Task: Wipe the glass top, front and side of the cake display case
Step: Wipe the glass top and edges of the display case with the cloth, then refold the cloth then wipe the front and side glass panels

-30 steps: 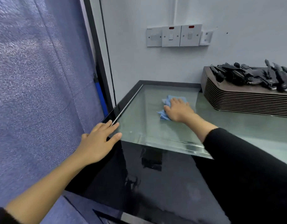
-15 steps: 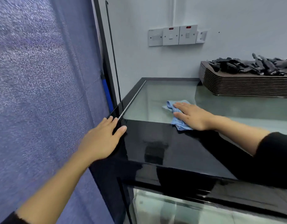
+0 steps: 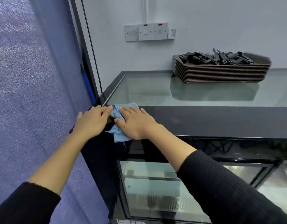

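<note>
The cake display case has a greenish glass top (image 3: 155, 92), a glossy black front band (image 3: 212, 120) and a glass front (image 3: 147, 191) below it. A crumpled blue cloth (image 3: 119, 122) lies on the black band at the case's left front corner. My right hand (image 3: 136, 123) presses flat on the cloth, fingers spread. My left hand (image 3: 92, 122) rests flat on the same corner, fingertips touching the cloth's left edge, holding nothing.
A stack of brown trays (image 3: 220, 71) heaped with black items stands at the back right of the glass top. A blue textured wall (image 3: 26, 94) runs close along the left. White wall switches (image 3: 149, 32) hang behind. A blue-handled pole (image 3: 88, 84) leans in the corner.
My right hand has dragged the cloth from the middle of the glass top forward and left onto the black front band. My left hand stays on the corner, now touching the cloth.
</note>
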Tool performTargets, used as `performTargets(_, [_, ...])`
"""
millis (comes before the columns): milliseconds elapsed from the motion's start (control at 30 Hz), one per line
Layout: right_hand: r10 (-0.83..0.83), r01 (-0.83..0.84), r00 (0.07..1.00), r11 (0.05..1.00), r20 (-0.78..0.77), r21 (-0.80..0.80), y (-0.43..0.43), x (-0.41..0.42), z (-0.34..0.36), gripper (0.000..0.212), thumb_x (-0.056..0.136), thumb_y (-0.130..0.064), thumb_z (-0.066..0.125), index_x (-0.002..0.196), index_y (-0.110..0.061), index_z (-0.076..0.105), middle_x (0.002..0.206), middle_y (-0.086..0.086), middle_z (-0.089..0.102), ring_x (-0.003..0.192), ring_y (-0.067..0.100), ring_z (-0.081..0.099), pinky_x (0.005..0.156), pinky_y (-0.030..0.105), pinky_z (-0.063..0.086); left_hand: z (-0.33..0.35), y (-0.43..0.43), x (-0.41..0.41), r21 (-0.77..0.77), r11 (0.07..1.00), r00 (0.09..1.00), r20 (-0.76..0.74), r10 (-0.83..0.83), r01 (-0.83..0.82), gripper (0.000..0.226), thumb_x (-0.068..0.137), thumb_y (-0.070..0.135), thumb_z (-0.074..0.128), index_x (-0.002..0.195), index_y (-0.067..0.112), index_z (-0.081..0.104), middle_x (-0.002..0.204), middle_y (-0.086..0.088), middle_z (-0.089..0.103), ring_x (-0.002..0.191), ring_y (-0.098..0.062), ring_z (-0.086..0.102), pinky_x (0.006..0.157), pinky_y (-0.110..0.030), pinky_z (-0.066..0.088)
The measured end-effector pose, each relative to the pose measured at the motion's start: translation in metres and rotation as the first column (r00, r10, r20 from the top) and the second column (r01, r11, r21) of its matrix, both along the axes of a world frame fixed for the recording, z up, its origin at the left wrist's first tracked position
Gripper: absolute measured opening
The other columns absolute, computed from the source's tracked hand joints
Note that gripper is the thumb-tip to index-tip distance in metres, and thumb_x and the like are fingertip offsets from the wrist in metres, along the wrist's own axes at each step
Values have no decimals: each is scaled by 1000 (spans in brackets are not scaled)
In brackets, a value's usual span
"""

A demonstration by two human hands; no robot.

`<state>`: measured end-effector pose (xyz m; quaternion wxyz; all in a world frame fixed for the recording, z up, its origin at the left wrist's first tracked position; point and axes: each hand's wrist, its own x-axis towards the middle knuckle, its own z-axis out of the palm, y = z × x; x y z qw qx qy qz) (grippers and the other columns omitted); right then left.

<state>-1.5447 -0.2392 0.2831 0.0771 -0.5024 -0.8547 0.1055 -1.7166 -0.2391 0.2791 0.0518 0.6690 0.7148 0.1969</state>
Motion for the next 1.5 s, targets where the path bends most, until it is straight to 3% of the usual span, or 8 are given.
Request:
performTargets(367, [-182,183,983,983,-19,31,-26,115,-2,65,99,-57,18,156,-25,12,164,-10,7,151,8,0,123,44,-2,4,-2,103,9,971,963,129,-237,238,54,100,52,31,135,18,55,140,-3,55,133,-25,46,115,-50,27])
performTargets(600, [-330,330,944,944,7,11,-49,221,0,65,99,-59,21,156,-29,14,163,-14,9,151,6,1,123,43,-1,14,-3,198,-11,932,881,333,-337,361,50,98,51,40,102,11,69,112,-12,70,103,-26,63,95,-42,48])
performTargets(700, [-258,236,926,966,-274,-108,-56,247,13,58,100,-54,30,150,-26,32,157,-14,27,149,6,15,120,33,5,13,-3,232,20,936,853,405,-329,352,43,97,47,46,103,12,71,108,-9,72,101,-23,65,91,-38,49])
performTargets(800, [-320,306,738,943,-594,-128,-34,262,16,49,101,-45,38,144,-20,45,147,-7,42,143,12,29,113,24,22,11,2,244,52,957,854,440,-279,286,35,97,42,50,91,14,71,94,-4,71,86,-18,64,82,-34,50])
performTargets(933, [-555,578,798,815,-236,40,4,274,4,37,100,-42,39,84,-16,60,114,13,55,121,38,42,98,44,35,11,5,246,83,973,844,485,-229,216,38,96,39,54,68,13,49,59,-2,42,55,-18,37,55,-29,32])
performTargets(1100, [-506,569,770,820,-389,60,9,269,7,20,90,-40,63,91,-21,67,101,1,63,109,29,52,92,39,41,10,7,261,108,976,854,472,-218,190,35,86,47,66,80,13,72,73,-3,71,58,-9,56,55,-20,40])
performTargets(1300, [-311,100,333,950,-890,-294,2,274,25,3,88,-7,69,89,-6,66,75,3,67,60,6,61,54,17,48,13,13,260,-33,946,829,493,-266,323,63,70,73,64,116,31,66,115,15,67,109,-11,61,98,-36,48])
performTargets(1500, [-269,0,135,963,-954,-271,-9,285,59,11,83,-3,72,93,-4,67,79,8,71,69,15,69,59,23,57,60,23,246,8,857,517,794,-319,515,44,72,32,80,107,5,73,107,-7,74,103,-19,66,105,-40,44])
